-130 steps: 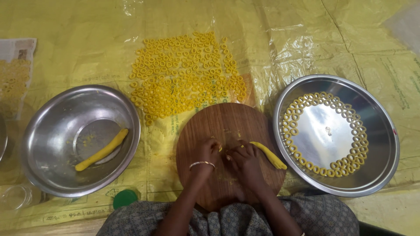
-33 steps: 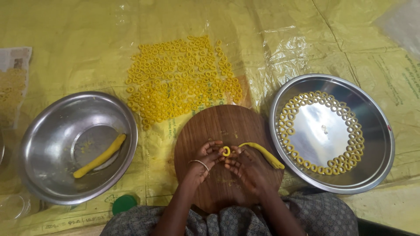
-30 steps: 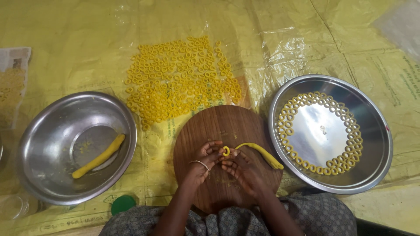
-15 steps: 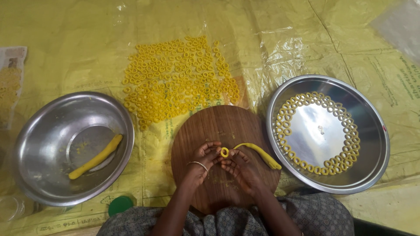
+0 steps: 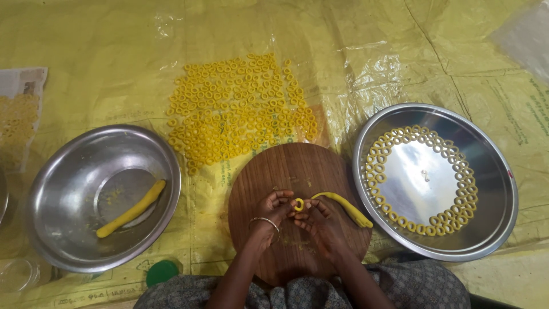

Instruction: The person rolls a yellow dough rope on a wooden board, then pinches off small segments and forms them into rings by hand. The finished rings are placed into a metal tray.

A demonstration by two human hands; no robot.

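Both hands meet over a round wooden board (image 5: 286,166). My left hand (image 5: 272,213) and my right hand (image 5: 320,224) pinch a small yellow dough ring (image 5: 298,204) between their fingertips. A yellow dough rope (image 5: 343,207) trails from the ring to the right, across the board toward its edge. To the right, a steel plate (image 5: 492,189) carries dough rings (image 5: 457,166) set in a circle along its inner rim.
A steel bowl (image 5: 63,171) at the left holds one dough roll (image 5: 131,209). Many dough rings (image 5: 234,114) lie spread on the yellow plastic sheet (image 5: 372,51) beyond the board. A green lid (image 5: 162,271) sits near my knee, a paper with rings (image 5: 18,117) at far left.
The hands went from pressing the rope on the board to holding a formed ring at their fingertips. Over the last second they barely moved.
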